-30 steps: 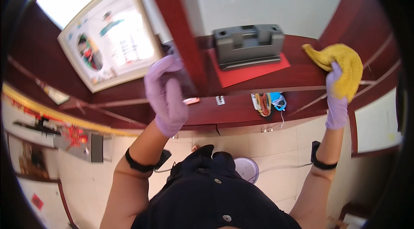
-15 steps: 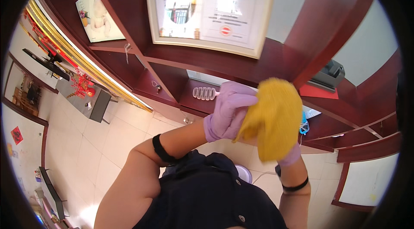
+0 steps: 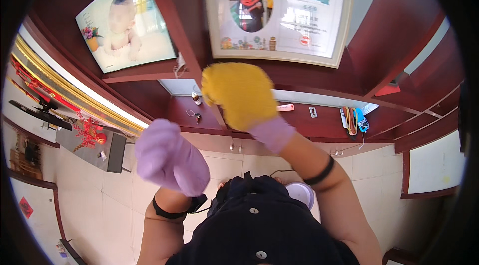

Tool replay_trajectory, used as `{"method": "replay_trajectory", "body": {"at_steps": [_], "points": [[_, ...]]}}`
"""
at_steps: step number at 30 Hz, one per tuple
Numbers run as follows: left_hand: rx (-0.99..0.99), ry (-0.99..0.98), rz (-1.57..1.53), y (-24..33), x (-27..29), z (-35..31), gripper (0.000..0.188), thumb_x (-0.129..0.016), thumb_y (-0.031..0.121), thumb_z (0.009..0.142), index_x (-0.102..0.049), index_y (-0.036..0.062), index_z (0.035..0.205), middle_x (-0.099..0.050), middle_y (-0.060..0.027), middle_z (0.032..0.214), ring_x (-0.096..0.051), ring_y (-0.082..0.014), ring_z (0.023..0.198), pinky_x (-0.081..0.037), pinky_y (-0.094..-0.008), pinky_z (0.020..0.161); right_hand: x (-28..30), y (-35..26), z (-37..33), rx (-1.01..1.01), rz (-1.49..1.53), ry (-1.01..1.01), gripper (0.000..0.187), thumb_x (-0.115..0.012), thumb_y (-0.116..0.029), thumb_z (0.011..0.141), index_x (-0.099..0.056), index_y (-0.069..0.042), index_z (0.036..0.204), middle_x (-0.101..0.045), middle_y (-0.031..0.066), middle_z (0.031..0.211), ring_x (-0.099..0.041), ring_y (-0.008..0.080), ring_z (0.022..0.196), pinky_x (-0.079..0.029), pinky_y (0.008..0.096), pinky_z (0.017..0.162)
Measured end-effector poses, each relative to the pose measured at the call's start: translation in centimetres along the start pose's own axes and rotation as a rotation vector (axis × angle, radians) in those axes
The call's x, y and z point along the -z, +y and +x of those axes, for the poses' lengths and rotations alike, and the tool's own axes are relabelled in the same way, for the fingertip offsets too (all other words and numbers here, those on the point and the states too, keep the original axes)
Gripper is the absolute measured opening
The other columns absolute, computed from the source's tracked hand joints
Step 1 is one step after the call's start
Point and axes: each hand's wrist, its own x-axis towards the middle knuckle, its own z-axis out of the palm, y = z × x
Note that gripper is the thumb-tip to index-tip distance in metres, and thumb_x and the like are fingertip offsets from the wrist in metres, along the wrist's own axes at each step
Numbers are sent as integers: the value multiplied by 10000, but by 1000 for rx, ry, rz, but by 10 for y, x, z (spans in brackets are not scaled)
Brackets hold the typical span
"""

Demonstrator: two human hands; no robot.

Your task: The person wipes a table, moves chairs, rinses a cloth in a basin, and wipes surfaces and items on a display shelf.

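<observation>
My right hand, in a lavender glove, has a fuzzy yellow cloth over its fingers like a mitt. The cloth is raised in front of an upright of the dark red shelf unit, below the framed certificate; I cannot tell whether it touches the wood. My left hand, gloved the same, is held up at the left with its fingers curled in, slightly blurred, and nothing shows in it. The nearest shelf items are a small bottle and a dark trinket on a loop.
A baby photo leans in the left compartment. Along the lower shelf lie a pink handle, a small metal piece and coloured bands. A lavender basin stands on the tiled floor. A grey table is at the left.
My hands have moved apart. The right one with the yellow cloth went left and up; the left one went left, away from the cloth. The view has shifted leftward along the shelves.
</observation>
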Motion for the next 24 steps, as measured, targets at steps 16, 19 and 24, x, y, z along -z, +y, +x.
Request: {"method": "replay_trajectory", "body": {"at_steps": [16, 19, 24], "points": [[441, -309, 492, -100, -125, 40, 943, -677, 307, 828, -141, -124, 1475, -152, -349, 1540, -169, -449, 1449, -153, -494, 1175, -2, 52, -72, -35, -248, 118, 429, -657, -271, 836, -629, -147, 1246, -621, 91, 1252, -566, 316, 1182, -408, 474, 1041], [453, -304, 582, -107, -127, 35, 1003, -708, 334, 811, -109, -81, 1500, -174, -321, 1545, -215, -419, 1423, -204, -526, 1129, 63, 71, -97, -33, -309, 108, 521, -658, -302, 871, -543, -151, 1356, -562, 97, 1354, -506, 304, 1270, -370, 463, 1097], [611, -259, 369, -109, -119, 38, 916, -726, 285, 820, -190, -26, 1495, -322, -257, 1471, -291, -388, 1351, -262, -458, 1094, 128, 96, -130, -306, -520, 228, 422, -673, -180, 769, -627, -130, 1186, -633, 108, 1170, -576, 363, 1123, -456, 483, 967]]}}
